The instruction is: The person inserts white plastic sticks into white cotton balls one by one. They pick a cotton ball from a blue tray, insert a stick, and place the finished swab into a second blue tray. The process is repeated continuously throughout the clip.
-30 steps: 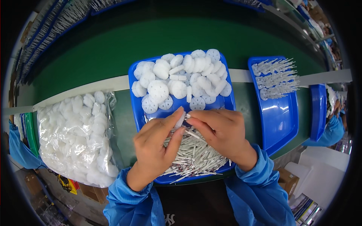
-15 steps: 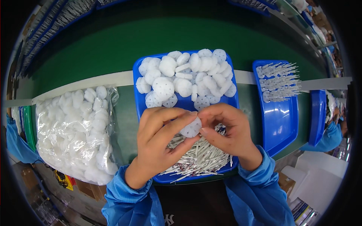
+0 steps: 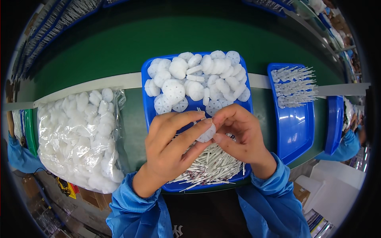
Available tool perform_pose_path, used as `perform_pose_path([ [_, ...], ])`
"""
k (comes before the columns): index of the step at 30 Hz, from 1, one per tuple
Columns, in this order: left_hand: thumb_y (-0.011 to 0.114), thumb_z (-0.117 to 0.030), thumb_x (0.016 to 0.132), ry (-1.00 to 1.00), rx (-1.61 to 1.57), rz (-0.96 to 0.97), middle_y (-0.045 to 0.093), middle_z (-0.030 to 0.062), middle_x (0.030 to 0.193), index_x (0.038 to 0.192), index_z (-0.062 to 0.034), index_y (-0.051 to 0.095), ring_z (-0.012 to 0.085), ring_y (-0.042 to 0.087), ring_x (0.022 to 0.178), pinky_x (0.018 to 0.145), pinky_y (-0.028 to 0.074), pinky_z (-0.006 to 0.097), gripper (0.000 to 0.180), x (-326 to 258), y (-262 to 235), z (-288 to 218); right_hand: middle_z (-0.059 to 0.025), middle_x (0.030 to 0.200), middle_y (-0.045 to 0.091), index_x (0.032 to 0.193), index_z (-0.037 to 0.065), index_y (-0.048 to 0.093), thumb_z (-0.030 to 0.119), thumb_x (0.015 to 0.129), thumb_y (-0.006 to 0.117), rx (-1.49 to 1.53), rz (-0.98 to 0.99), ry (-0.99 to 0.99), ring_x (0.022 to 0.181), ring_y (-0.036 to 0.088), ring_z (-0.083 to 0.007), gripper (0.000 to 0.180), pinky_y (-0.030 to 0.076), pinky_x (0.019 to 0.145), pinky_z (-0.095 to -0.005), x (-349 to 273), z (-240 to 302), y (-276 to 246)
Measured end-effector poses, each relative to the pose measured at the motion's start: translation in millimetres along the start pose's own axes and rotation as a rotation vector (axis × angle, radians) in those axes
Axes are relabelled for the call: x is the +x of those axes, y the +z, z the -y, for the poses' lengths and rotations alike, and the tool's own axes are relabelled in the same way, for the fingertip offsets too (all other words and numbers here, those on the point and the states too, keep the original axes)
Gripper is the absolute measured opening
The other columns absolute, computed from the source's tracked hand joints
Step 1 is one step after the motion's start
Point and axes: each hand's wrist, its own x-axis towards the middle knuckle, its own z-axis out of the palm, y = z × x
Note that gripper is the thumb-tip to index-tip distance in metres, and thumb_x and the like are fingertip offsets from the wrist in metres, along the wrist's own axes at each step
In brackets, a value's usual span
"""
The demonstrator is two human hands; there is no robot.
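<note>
My left hand is closed around a small white disc dotted with holes, its fingers on top and thumb below. At the disc's right edge, my right hand is pinched, its thumb and forefinger against the rim; whatever lies between those fingertips is hidden. A thin white tip shows just above my left fingers. Below both hands, a heap of thin white sticks fills the near part of a blue tray. Many similar white discs are piled in its far part.
A clear plastic bag full of white discs lies to the left. At the right, a second blue tray holds rows of discs with sticks standing out of them. A pale strip crosses the green table behind.
The disc has tilted and shifted slightly right and up between my fingers. My right fingers have bunched closer to its edge, and a thin tip now shows above my left fingers.
</note>
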Motion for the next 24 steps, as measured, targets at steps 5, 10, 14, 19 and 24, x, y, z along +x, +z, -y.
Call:
perform_pose_path([
  [5,0.097,-0.006,0.069,0.028,-0.006,0.031,0.078,0.0106,0.120,0.119,-0.0056,0.080,0.0310,0.071,0.102,0.087,0.056,0.040,0.053,-0.7,-2.4,1.0,-0.0037,0.112,0.073,0.126,0.002,0.066,-0.005,0.095,0.078,-0.015,-0.001,-0.004,0.102,0.074,-0.0120,0.034,0.062,0.087,-0.0288,4.0,5.4,3.6],
  [10,0.094,-0.007,0.076,0.007,-0.151,0.105,0.076,0.0152,0.125,0.120,-0.0029,0.079,0.0323,0.072,0.102,0.086,0.057,0.040,0.047,-5.0,-0.9,2.0,-0.0033,0.092,0.077,0.110,0.002,0.074,-0.001,0.096,0.079,0.039,-0.103,0.170,0.081,0.075,-0.0103,0.015,0.062,0.076,-0.0274,-1.3,10.9,-6.4],
  [14,0.088,-0.014,0.087,-0.103,-0.341,0.119,0.074,0.0151,0.131,0.128,-0.0022,0.080,0.0267,0.072,0.105,0.085,0.058,0.036,0.043,-7.6,-11.6,9.5,-0.0074,0.089,0.078,0.097,0.007,0.081,0.003,0.087,0.087,-0.948,-0.259,-0.085,0.072,0.077,-0.0174,0.012,0.060,0.068,-0.0307,-17.8,19.2,-21.8],
  [19,0.072,-0.013,0.104,-0.243,-0.434,0.057,0.072,0.0183,0.135,0.125,0.0008,0.080,0.0253,0.073,0.109,0.089,0.058,0.034,0.027,-4.8,-12.4,13.2,-0.0038,0.097,0.075,0.098,0.012,0.079,0.011,0.076,0.080,-1.434,0.018,-0.482,0.088,0.074,-0.0218,0.021,0.057,0.074,-0.0363,-5.0,20.1,-15.5],
  [24,0.063,-0.005,0.106,-0.313,-0.545,0.086,0.069,0.0170,0.136,0.134,0.0021,0.075,0.0228,0.070,0.114,0.091,0.058,0.032,0.032,-9.3,-12.2,23.2,-0.0018,0.091,0.067,0.097,0.012,0.074,0.007,0.074,0.076,-1.440,0.128,-0.362,0.090,0.068,-0.0225,0.024,0.052,0.088,-0.0374,5.2,20.7,-11.0],
])
